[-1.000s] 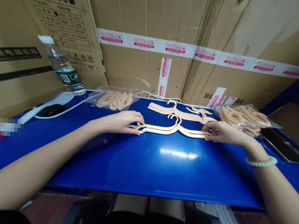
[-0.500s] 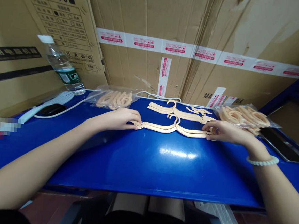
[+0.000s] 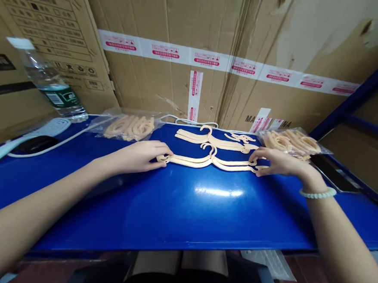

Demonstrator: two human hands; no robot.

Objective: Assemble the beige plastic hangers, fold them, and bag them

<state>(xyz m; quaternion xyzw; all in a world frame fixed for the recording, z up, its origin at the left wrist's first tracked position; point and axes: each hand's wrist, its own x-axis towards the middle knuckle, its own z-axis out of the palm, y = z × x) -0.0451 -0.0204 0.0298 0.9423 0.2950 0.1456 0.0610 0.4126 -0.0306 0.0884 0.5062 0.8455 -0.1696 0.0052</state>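
Two cream plastic clothes hangers (image 3: 190, 161) lie stacked and slightly offset on the blue table, hooks pointing away from me. At their left end is my left hand (image 3: 139, 156), thumb and fingers spread around the tips with a gap between them. My right hand (image 3: 276, 162) is at the right end in the same way, fingers apart, thumb beside the lower hanger's tip. Whether the fingertips touch the hangers I cannot tell. Just behind lies another stack of cream hangers (image 3: 192, 136), its right end partly hidden by my right hand.
Small loose cream pieces (image 3: 241, 138) lie at the back. Clear bags of cream parts stand left (image 3: 130, 126) and right (image 3: 289, 140). A water bottle (image 3: 61, 93), black mouse (image 3: 35, 144), white cable (image 3: 62, 150) and phone (image 3: 333, 175) are around. Cardboard boxes (image 3: 167, 84) wall the back.
My view has shifted, so everything sits further left. The fingers of both hands have loosened and spread at the hanger ends. The hangers stay flat on the table.
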